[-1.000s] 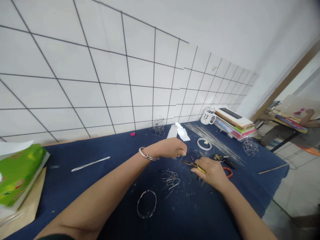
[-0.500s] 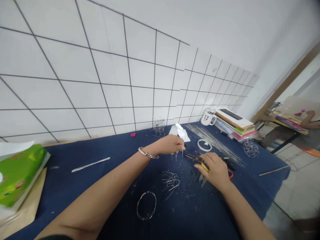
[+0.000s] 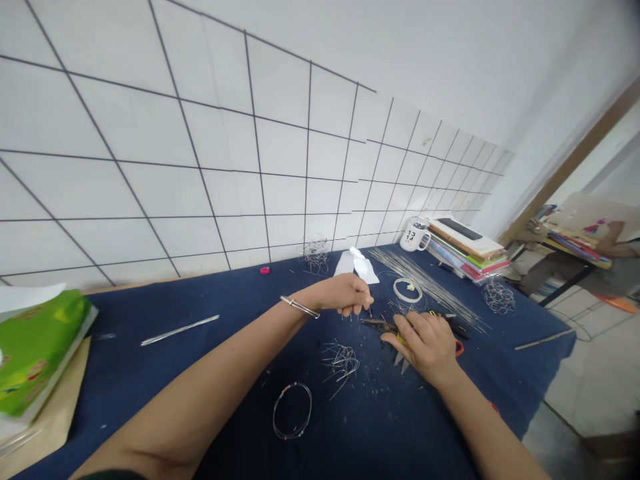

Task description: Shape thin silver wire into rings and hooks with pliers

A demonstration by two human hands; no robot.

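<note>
My left hand (image 3: 347,295), with a silver bangle at the wrist, is closed in a pinch; thin wire ends show below its fingers. Just to its right, my right hand (image 3: 425,340) is wrapped round yellow-handled pliers (image 3: 377,325), whose jaws point left and lie below the left fingertips without touching them. A tangle of short wires (image 3: 341,360) lies on the blue cloth below my left hand. Nearer me is a wire ring (image 3: 293,411). Behind the hands are a crumpled white tissue (image 3: 364,265) and a white wire coil (image 3: 407,291).
A bundle of straight wires (image 3: 430,287) runs along the right. Beyond it stand a white mug (image 3: 414,236) and stacked books (image 3: 467,252). Scissors (image 3: 401,360) lie beside my right hand. A green packet (image 3: 43,353) is at the left. Another person's arm shows far right.
The pliers and my right hand have moved slightly left and down. My left hand has turned a little, with its fingers still closed.
</note>
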